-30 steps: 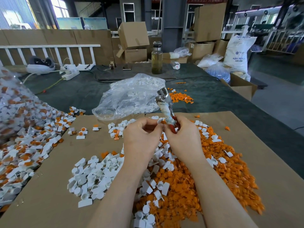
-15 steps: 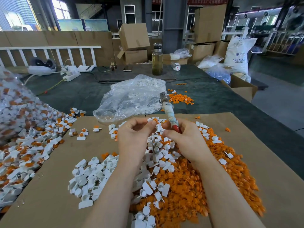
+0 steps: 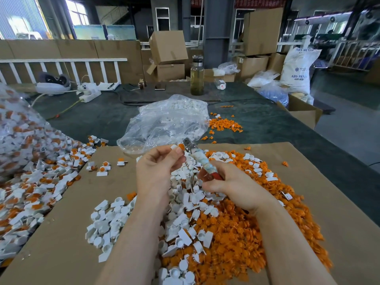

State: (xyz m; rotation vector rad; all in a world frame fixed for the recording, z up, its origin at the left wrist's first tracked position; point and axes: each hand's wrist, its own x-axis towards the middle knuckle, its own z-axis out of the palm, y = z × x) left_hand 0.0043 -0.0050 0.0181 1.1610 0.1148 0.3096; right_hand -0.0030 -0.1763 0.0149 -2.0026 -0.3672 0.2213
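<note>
Tool head has dropped and swung left over the last half second, and the left hand came up to meet it.

- Far left: clear film bag (image 3: 16, 128) packed with white-and-orange assembled pieces. Blurred, cut off by the frame edge.
- Below it: loose spread (image 3: 35, 188) of the same pieces, too many to count.
- Matte brown cardboard sheet (image 3: 67, 233) under the work.
- White moulded plastic bodies (image 3: 107, 221) heaped on it, each a round cup with a flat tab. Uncountable.
- Left hand (image 3: 158, 171) pinches one white-and-orange part (image 3: 177, 147) between thumb and fingertips, raised over the heap. Touching the tool's head or just beside it, can't tell.
- One tool (image 3: 200, 159): shiny metal head, shaft wrapped in whitish tape, red handle. Lower end is hidden in the right hand (image 3: 232, 186), fingers curled round the handle.
- Behind: second bag, a crumpled clear bag (image 3: 164, 122) holding white parts.
- Right: big heap of small orange caps (image 3: 242, 233), partly covered by the forearms.
- One smaller orange scatter (image 3: 224, 125) further back on the dark green table cover (image 3: 267, 124).
</note>
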